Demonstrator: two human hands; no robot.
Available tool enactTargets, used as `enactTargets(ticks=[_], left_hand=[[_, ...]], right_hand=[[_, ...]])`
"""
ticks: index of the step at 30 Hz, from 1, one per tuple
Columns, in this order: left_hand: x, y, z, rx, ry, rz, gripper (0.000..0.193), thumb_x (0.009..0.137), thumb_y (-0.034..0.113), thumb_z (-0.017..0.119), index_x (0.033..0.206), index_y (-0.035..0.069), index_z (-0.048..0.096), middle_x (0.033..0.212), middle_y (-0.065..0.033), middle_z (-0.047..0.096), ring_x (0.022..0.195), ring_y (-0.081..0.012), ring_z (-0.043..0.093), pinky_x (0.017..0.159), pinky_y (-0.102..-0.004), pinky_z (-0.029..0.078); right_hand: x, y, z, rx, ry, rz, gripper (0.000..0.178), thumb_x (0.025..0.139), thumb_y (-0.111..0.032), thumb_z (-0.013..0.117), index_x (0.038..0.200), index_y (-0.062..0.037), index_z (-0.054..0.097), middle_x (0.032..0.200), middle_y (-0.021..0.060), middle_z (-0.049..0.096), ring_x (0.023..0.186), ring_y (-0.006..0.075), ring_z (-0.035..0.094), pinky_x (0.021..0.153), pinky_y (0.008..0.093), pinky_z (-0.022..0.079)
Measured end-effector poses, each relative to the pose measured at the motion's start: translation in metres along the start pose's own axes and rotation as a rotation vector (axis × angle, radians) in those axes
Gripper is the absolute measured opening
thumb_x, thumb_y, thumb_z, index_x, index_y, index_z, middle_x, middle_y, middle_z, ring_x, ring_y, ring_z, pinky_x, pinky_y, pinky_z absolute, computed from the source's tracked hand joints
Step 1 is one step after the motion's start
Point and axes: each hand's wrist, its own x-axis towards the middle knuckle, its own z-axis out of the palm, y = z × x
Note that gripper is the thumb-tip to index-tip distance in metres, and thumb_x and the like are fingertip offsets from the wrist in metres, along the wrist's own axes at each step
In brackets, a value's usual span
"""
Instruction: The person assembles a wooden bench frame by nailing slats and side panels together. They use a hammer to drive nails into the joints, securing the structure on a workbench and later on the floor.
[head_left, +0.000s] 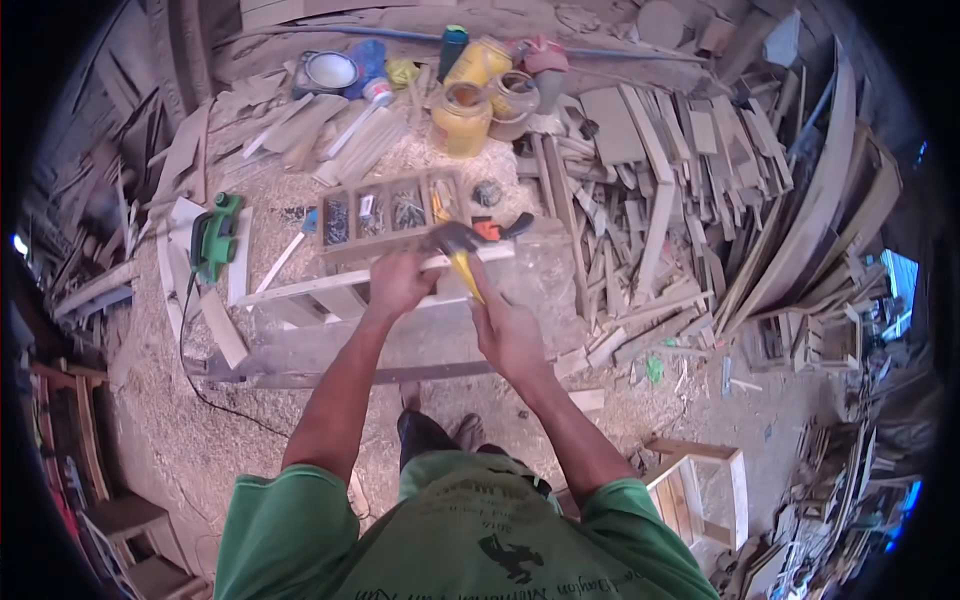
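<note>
A hammer (465, 274) with a yellow handle and a dark head is in my right hand (510, 335), whose fingers wrap the handle. Its head is slightly blurred and hangs over the top rail of a light wooden frame (345, 283), close to my left hand. That frame lies along the worn workbench (330, 350). My left hand (400, 283) is closed over the rail; its fingertips are partly hidden, and whether they pinch a nail I cannot tell. Just beyond stands a wooden compartment box (350, 250) holding nails and small hardware.
A green electric planer (215, 238) with a trailing cord sits at the left. An orange and black object (500, 229) lies by the box. Yellow jars (462, 120) stand at the back. Offcuts (640, 190) pile up on the right; a small wooden frame (705, 490) stands low right.
</note>
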Motion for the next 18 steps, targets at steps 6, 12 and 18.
enactTargets(ticks=[6,12,18], left_hand=[[-0.005,-0.003,0.007,-0.096,-0.014,-0.001,0.035,0.09,0.045,0.082,0.119,0.025,0.081,0.101,-0.0139,0.081,0.1,-0.0381,0.078,0.089,-0.0525,0.059],[-0.006,0.005,0.006,-0.121,-0.07,-0.062,0.034,0.092,0.049,0.082,0.117,0.027,0.081,0.098,-0.0113,0.081,0.099,-0.0356,0.078,0.089,-0.0506,0.06],[0.007,-0.005,0.01,-0.079,0.013,-0.036,0.037,0.088,0.048,0.085,0.12,0.03,0.082,0.097,-0.011,0.082,0.099,-0.0355,0.078,0.091,-0.049,0.06]], right_hand=[[0.027,-0.08,-0.094,0.172,0.41,-0.248,0.08,0.109,-0.006,0.065,0.178,-0.0082,0.025,0.079,0.0126,0.067,0.054,0.0178,0.057,0.049,0.0343,0.045],[0.004,-0.046,-0.066,0.222,0.477,-0.289,0.059,0.108,-0.01,0.064,0.162,-0.0019,0.043,0.099,0.0224,0.069,0.074,0.0336,0.066,0.064,0.0446,0.053],[-0.01,0.022,0.005,0.002,0.104,0.013,0.066,0.108,-0.011,0.065,0.17,-0.0198,0.045,0.094,0.0271,0.074,0.079,0.0493,0.073,0.071,0.0547,0.058]])
